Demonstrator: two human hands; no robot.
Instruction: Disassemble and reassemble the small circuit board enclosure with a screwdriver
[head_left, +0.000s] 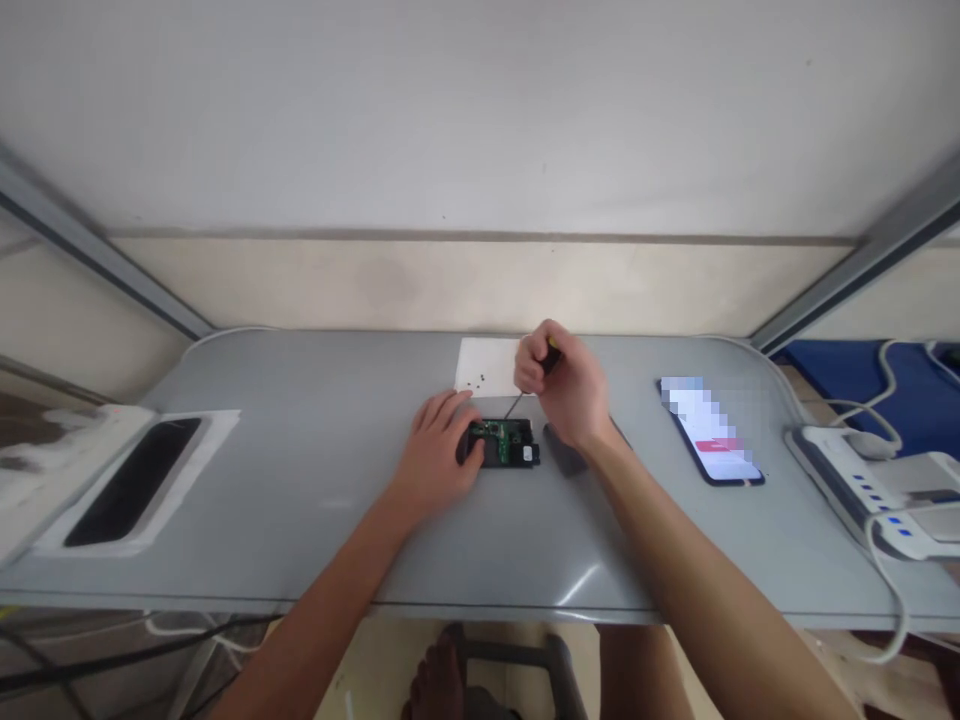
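Note:
An opened black electronic device (516,455) with a green circuit board lies on the grey table. My left hand (435,450) grips its left end, thumb at the near side and fingers at the far side. In my right hand (570,390) is a screwdriver (553,357) with a black and yellow handle, held in closed fingers. Its thin shaft slants down to the left, and the tip meets the device's far edge; exact contact is too small to make out. Several tiny dark screws (481,378) rest on a white sheet (484,355) behind. Under my right wrist, a dark flat piece (566,452) is partly hidden.
To the right lies a lit phone (712,435), then a white power strip (862,490) with cables. A black phone-shaped slab (139,480) sits on white material at the left. The wall (480,285) closes off the table's far edge, and metal posts flank both sides.

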